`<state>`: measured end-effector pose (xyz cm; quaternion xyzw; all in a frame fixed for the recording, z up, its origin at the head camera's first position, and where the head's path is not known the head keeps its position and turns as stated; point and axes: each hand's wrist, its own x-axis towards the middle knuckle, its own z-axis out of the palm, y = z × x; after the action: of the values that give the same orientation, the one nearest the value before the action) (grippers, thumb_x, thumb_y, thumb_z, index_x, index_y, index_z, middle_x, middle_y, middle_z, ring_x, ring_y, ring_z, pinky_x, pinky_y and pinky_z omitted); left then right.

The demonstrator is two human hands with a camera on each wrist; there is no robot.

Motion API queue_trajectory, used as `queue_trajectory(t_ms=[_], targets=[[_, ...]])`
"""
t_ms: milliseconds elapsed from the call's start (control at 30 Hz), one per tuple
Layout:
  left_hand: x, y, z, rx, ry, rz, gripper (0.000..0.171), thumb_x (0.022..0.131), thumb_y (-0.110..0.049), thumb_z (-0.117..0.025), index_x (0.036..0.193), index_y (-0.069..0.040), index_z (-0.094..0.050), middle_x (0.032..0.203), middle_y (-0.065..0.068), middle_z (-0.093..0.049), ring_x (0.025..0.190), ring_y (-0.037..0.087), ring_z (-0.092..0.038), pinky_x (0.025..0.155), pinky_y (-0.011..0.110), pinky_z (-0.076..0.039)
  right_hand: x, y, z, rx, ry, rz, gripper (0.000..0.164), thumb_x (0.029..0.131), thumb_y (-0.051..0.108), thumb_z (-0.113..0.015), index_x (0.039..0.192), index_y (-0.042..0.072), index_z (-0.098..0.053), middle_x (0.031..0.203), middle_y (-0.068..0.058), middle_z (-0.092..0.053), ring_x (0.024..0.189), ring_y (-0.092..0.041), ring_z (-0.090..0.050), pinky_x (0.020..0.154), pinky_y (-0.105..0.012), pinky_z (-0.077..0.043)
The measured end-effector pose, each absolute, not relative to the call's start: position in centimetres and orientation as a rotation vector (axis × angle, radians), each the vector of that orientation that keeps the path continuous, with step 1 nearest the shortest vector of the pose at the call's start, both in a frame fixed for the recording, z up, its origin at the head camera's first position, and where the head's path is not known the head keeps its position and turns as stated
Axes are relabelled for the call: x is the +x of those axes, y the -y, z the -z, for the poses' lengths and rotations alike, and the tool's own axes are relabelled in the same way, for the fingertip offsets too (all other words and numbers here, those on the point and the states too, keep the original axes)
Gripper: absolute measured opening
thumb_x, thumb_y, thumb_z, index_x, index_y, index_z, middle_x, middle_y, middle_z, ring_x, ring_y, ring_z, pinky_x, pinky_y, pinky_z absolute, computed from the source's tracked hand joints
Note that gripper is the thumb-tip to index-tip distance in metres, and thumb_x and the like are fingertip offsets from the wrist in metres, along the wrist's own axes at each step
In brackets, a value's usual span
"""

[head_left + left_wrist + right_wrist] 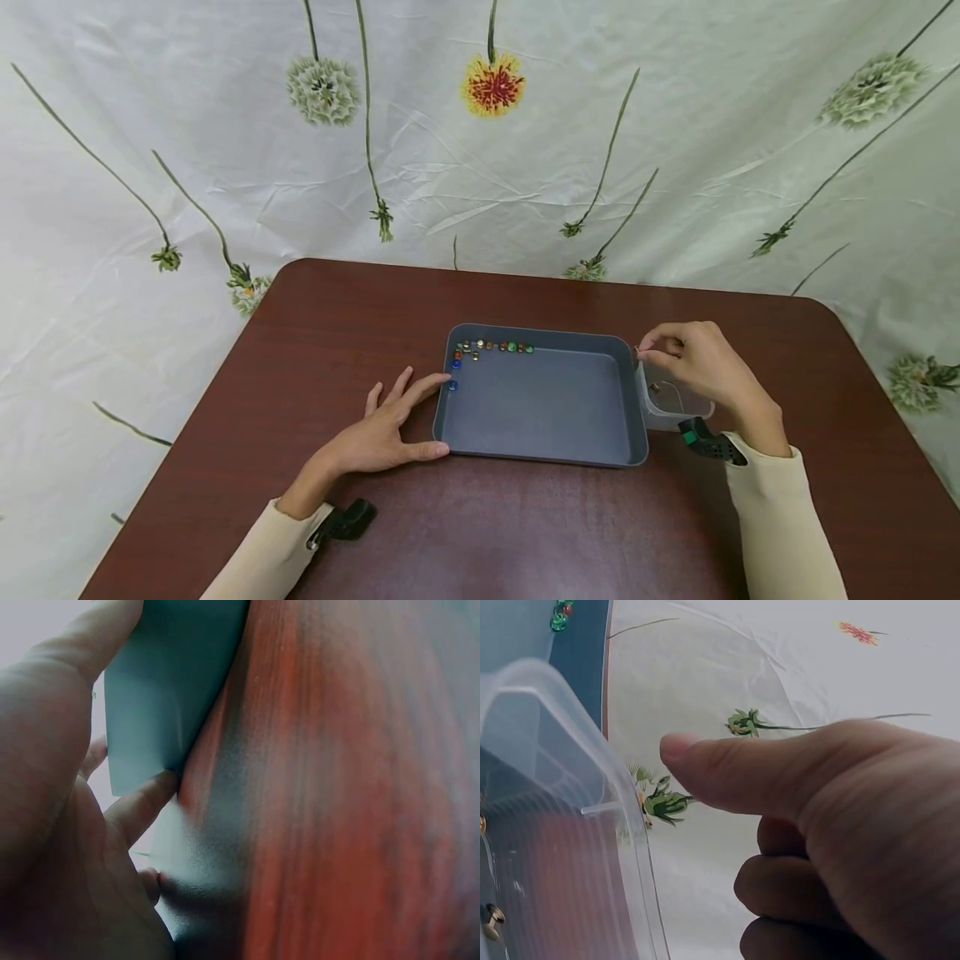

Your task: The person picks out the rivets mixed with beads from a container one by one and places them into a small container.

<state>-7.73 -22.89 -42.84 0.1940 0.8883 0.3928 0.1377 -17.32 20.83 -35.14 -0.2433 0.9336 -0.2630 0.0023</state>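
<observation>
A grey-blue tray (540, 400) holds small shiny beads (512, 347) in green, brown and gold along its far left edge. Blue beads (456, 364) continue the line down the left side. My left hand (378, 433) touches the tray's left side with straight, spread fingers, the thumb at the near corner. Over the far end of a clear plastic container (663, 421), my right hand (701, 358) pinches a tiny brownish bead (636, 351) near the tray's right rim. In the right wrist view the thumb (727, 765) hides the fingertip contact.
The container stands against the tray's right side, with small gold pieces (493, 921) inside. Both rest on a dark red-brown wooden table (360, 325). Behind the table hangs a white cloth (420, 158) printed with flowers.
</observation>
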Motion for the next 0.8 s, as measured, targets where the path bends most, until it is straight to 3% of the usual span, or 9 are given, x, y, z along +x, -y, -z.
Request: queue_trajectory(t_ms=[800], targets=[[-7.8, 22.9, 43.0, 0.561, -2.584, -1.118, 0.089, 0.087, -0.048, -0.076, 0.159, -0.03, -0.026, 0.163, 0.004, -0.031, 0.155, 0.04, 0.006, 0.112, 0.07, 0.012, -17.0, -22.3, 34.5, -0.628, -2.901, 0.775, 0.004, 0.09, 0.013, -0.076, 0.091, 0.009, -0.075, 0.055, 0.008, -0.028, 0.051, -0.005, -0.023, 0.053, -0.024, -0.032]])
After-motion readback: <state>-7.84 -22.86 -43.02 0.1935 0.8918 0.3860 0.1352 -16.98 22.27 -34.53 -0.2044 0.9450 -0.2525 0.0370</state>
